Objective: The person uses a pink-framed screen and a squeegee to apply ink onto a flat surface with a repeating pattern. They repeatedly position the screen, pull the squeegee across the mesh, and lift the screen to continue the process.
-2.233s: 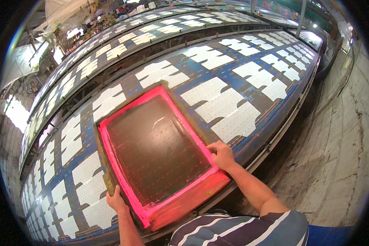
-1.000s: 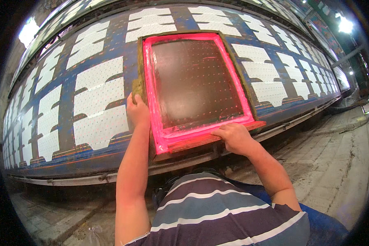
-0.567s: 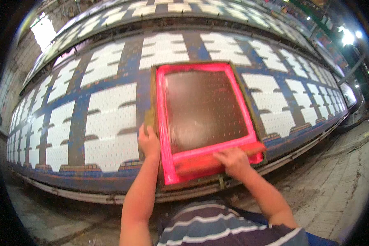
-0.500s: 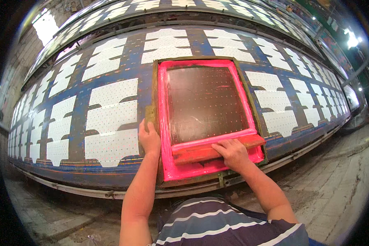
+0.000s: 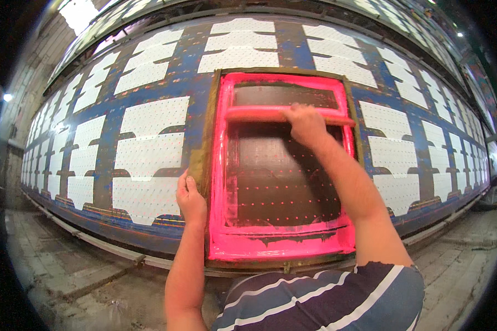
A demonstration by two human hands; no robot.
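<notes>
The red squeegee (image 5: 254, 116) lies crosswise over the upper part of our screen (image 5: 270, 165), nearer its far end, reaching almost from side to side. Our right hand (image 5: 306, 126) is clamped on it, right of its middle, and the forearm crosses the dark mesh. Pink ink (image 5: 281, 246) lines all four borders and lies thickest along the near one; a bright strip of it runs along the squeegee's far side.

Around this we see the worn wooden frame (image 5: 211, 116), flat on the table (image 5: 200, 95). Our left hand (image 5: 191, 201) is at its left edge, well apart from the right, fingertips by an olive tab (image 5: 197, 160); we cannot tell whether they close on anything.

Farther out, white cut pieces (image 5: 151, 156) with small dots lie in rows on both sides of us and beyond the frame. A rail (image 5: 113, 250) follows the table's near edge above a grimy floor (image 5: 77, 270). Below, we see our striped shirt (image 5: 315, 300).
</notes>
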